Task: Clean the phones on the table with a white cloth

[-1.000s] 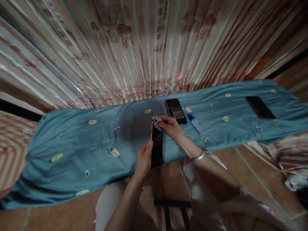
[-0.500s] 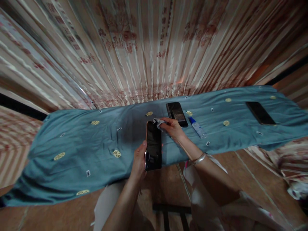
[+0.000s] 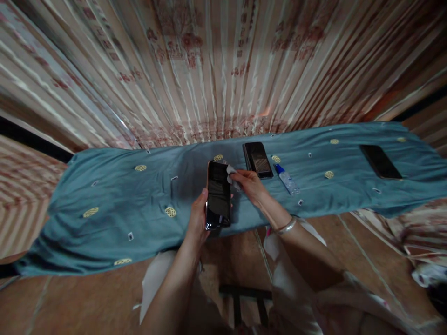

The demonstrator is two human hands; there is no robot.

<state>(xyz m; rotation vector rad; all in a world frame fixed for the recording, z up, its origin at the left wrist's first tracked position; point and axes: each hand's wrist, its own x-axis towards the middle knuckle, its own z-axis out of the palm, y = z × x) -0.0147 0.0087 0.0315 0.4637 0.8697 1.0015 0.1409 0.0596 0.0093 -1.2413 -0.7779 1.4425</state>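
Head view: the left hand clasps a dark phone, and the right hand pinches a small cloth against the phone's upper right edge. Beyond the phone on the blue sheet lie a second phone and a spray bottle; a third phone lies far right.

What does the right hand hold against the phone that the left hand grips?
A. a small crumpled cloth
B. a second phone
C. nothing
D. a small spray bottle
A: the right hand pinches a small crumpled cloth at the top edge of the phone held by the left hand.
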